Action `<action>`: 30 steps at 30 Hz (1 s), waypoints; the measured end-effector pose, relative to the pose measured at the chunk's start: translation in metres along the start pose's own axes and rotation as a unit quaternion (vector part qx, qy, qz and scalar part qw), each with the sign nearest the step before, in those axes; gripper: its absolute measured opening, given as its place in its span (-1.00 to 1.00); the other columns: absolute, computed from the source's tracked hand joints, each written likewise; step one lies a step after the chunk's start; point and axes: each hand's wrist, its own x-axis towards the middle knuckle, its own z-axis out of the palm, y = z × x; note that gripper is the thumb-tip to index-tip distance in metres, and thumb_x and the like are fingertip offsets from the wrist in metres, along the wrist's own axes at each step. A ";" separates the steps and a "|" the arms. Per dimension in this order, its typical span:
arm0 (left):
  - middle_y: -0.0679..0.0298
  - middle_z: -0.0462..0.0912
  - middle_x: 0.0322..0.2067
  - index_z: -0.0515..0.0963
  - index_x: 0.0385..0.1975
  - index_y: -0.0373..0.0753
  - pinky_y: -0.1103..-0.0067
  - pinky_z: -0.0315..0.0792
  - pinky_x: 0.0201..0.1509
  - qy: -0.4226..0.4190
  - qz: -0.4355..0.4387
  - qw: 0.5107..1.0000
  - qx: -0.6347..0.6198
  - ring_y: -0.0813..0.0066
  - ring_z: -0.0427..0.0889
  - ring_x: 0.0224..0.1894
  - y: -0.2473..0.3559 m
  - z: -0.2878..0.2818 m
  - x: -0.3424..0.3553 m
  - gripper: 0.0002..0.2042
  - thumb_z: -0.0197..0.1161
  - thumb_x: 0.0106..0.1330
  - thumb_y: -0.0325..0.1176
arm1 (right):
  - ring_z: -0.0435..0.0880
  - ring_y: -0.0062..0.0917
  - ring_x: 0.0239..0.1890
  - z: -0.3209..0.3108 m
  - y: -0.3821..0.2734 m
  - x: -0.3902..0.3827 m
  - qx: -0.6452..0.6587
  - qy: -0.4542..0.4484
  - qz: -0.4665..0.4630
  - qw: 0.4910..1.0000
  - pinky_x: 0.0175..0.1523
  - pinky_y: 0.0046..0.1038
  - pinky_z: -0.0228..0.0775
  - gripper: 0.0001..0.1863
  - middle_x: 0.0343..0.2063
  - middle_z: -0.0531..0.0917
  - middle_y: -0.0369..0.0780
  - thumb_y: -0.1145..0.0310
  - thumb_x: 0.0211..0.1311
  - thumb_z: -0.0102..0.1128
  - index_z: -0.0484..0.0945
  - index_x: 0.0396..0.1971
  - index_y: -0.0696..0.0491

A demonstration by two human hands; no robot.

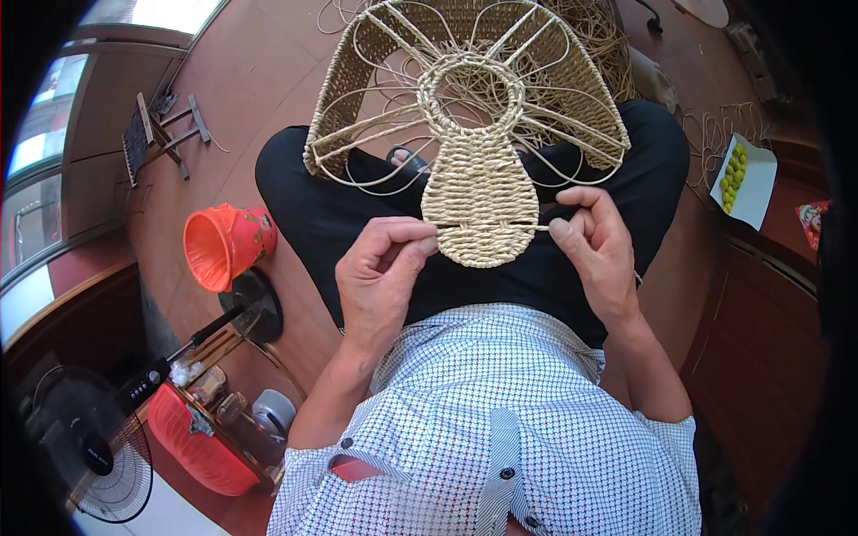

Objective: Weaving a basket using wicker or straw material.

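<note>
A woven straw piece (478, 183) lies over my lap, with a rounded tongue towards me and a braided ring (472, 55) beyond it. Across the tongue runs a narrow gap between the woven rows, crossed by a few strands. My left hand (380, 272) pinches at the tongue's left edge, beside this gap. What sits between its fingertips is mostly hidden. Held at the right edge by my right hand (601, 248) is a pale straw strand (542, 228), between thumb and fingers. From the ring, twisted spokes and thin loops reach a curved woven wall (344, 98).
Loose straw cord (581, 45) is heaped on the floor ahead. An orange lined bin (223, 246) and a standing fan (94, 451) are to my left, near a red basket (197, 442). A small wooden stool (161, 138) stands farther off. Green fruits (733, 179) lie at the right.
</note>
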 end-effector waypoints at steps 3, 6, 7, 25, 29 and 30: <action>0.11 0.79 -0.12 0.56 0.02 -0.37 0.44 0.79 0.06 0.021 -0.086 0.975 -0.205 0.40 0.85 -0.13 -0.001 0.002 0.005 -0.83 0.31 0.59 -0.43 | 0.19 -0.93 -0.49 0.003 0.002 0.007 0.106 0.016 0.022 0.994 -0.40 -0.73 0.01 -0.76 -0.53 0.32 -0.57 0.41 0.51 0.40 0.48 -0.04 0.08; 0.10 0.79 -0.16 0.54 0.03 -0.34 0.46 0.81 -0.03 -0.029 -0.174 0.945 -0.275 0.37 0.87 -0.18 -0.004 0.004 0.007 -0.78 0.29 0.62 -0.31 | 0.17 -0.93 -0.49 0.001 0.009 0.008 0.144 0.007 0.016 0.989 -0.40 -0.73 0.01 -0.77 -0.52 0.31 -0.58 0.43 0.50 0.40 0.47 -0.08 0.06; 0.10 0.80 -0.19 0.56 0.00 -0.33 0.48 0.81 -0.14 -0.051 -0.200 0.946 -0.249 0.38 0.87 -0.22 -0.007 0.005 0.008 -0.71 0.28 0.63 -0.18 | 0.17 -0.93 -0.49 0.001 0.010 0.008 0.145 0.006 0.018 0.989 -0.40 -0.73 0.01 -0.77 -0.52 0.31 -0.58 0.43 0.50 0.40 0.47 -0.08 0.06; 0.01 0.66 0.28 0.44 0.39 -0.42 0.27 0.69 0.28 -0.079 -0.272 0.866 -0.412 0.21 0.73 0.25 -0.034 -0.004 0.024 -0.57 0.17 0.67 -0.31 | 0.41 -0.89 -0.46 0.001 0.010 -0.003 0.011 0.029 -0.009 0.999 -0.36 -0.69 0.26 -0.83 -0.48 0.55 -0.47 0.38 0.49 0.44 0.75 -0.07 0.14; 0.13 0.67 0.27 0.46 0.40 -0.38 0.33 0.60 0.41 -0.121 -0.252 0.890 -0.361 0.29 0.70 0.27 -0.046 0.021 0.024 -0.55 0.30 0.55 -0.51 | 0.71 -0.64 -0.35 0.004 0.009 -0.003 -0.073 0.027 -0.050 0.996 -0.24 -0.56 0.54 -0.88 -0.32 0.78 -0.23 0.46 0.49 0.38 0.74 -0.14 0.19; 0.13 0.67 0.27 0.46 0.40 -0.38 0.33 0.60 0.41 -0.124 -0.252 0.888 -0.364 0.29 0.70 0.27 -0.053 0.025 0.025 -0.55 0.30 0.55 -0.51 | 0.73 -0.57 -0.35 0.006 0.008 -0.002 -0.114 0.035 -0.072 0.990 -0.24 -0.51 0.55 -0.89 -0.32 0.77 -0.20 0.47 0.48 0.37 0.73 -0.13 0.19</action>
